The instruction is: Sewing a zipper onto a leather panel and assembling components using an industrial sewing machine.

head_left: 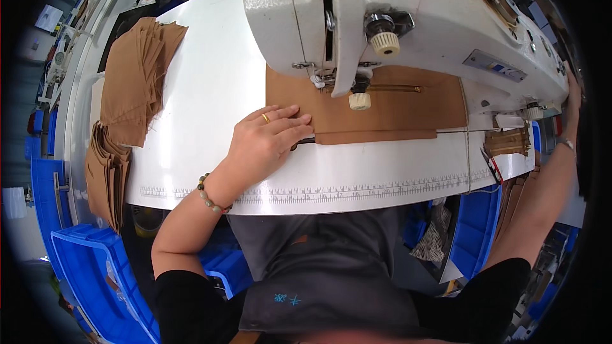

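Note:
My left hand (271, 135) lies on the left edge of a brown fabric panel (382, 118), its fingers stretched out flat. A brass-coloured zipper (398, 89) is set into the panel, and a folded strip runs along its near edge. The panel rests under the needle area of a white sewing machine (433, 32); the machine head covers part of it. My right hand (572, 99) reaches to the far right end of the machine, by the side where its body ends. The fingers of that hand are mostly hidden there.
Stacks of brown fabric pieces (131, 79) lie on the left of the white table (210, 83), some hanging over its edge (105, 175). Red-handled snips (492, 164) and a bundle of zippers (508, 142) sit at the right. Blue bins (95, 274) stand below.

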Action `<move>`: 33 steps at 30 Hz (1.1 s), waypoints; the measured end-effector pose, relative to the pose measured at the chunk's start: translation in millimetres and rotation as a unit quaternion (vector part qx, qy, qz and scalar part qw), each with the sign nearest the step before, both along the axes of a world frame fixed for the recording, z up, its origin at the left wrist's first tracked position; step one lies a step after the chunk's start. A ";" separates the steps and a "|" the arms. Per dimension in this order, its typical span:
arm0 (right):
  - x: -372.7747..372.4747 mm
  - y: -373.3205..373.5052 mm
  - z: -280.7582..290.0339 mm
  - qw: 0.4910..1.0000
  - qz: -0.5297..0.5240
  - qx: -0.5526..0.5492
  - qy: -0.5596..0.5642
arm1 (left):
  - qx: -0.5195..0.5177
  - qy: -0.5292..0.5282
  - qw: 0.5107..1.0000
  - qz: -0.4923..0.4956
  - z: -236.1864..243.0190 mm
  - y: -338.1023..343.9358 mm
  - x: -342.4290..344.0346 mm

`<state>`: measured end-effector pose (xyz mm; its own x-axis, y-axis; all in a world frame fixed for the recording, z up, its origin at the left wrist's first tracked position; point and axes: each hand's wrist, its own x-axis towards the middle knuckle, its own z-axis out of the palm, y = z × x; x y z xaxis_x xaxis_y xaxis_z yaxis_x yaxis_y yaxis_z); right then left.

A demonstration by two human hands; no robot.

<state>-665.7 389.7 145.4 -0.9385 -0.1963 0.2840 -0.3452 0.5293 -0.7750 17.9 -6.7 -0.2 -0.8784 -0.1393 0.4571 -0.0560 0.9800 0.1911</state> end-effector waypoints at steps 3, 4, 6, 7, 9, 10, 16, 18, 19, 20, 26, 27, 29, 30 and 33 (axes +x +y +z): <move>49.1 12.7 -80.5 0.949 0.046 -0.310 -0.022 | -0.004 -0.004 1.000 0.002 -0.2 -0.2 0.1; 64.1 18.6 -110.2 0.942 0.036 -0.334 0.003 | -0.004 -0.012 1.000 0.004 -0.4 -0.6 0.1; 74.7 31.4 -133.9 0.962 0.012 -0.264 0.063 | -0.007 -0.002 1.000 0.000 -1.0 -0.7 -0.8; 73.0 36.2 -132.2 0.969 -0.005 -0.238 0.060 | -0.010 -0.007 1.000 -0.003 -1.2 -0.5 -1.2; 57.2 39.9 -102.6 0.966 -0.042 -0.255 0.026 | -0.013 0.001 1.000 -0.001 -0.9 0.0 -2.1; 46.7 39.2 -79.4 0.966 0.006 -0.257 0.004 | -0.015 -0.007 1.000 -0.001 -0.4 0.5 -2.3; 24.8 9.5 -48.6 0.962 0.057 -0.249 -0.096 | -0.017 0.009 1.000 0.011 1.4 2.5 -4.1; 41.2 12.8 -102.5 0.891 0.053 -0.451 -0.011 | -0.027 0.011 1.000 0.007 2.1 1.9 -4.3; 42.6 14.0 -119.9 0.896 0.060 -0.439 0.004 | -0.035 0.009 0.999 0.001 2.5 2.0 -5.0; 41.8 16.6 -132.7 0.912 0.036 -0.406 0.049 | -0.034 0.011 0.999 0.001 3.4 1.7 -6.8; 46.5 42.8 -38.2 0.999 -0.043 -0.029 0.005 | -0.135 0.010 0.989 -0.051 9.7 14.1 -35.2; 67.1 37.8 -26.6 0.983 -0.073 0.082 0.145 | -0.173 -0.026 0.984 -0.030 8.8 22.0 -43.3; 123.8 12.9 -13.4 0.918 -0.129 0.145 0.347 | -0.210 -0.056 0.976 -0.006 5.8 34.4 -59.5; 158.9 -3.6 -12.9 0.909 -0.117 0.159 0.367 | -0.228 -0.089 0.969 0.021 3.5 39.1 -67.1; 274.4 -61.1 -31.9 0.894 0.161 -0.095 0.408 | -0.237 -0.088 0.965 0.066 -4.4 46.1 -88.4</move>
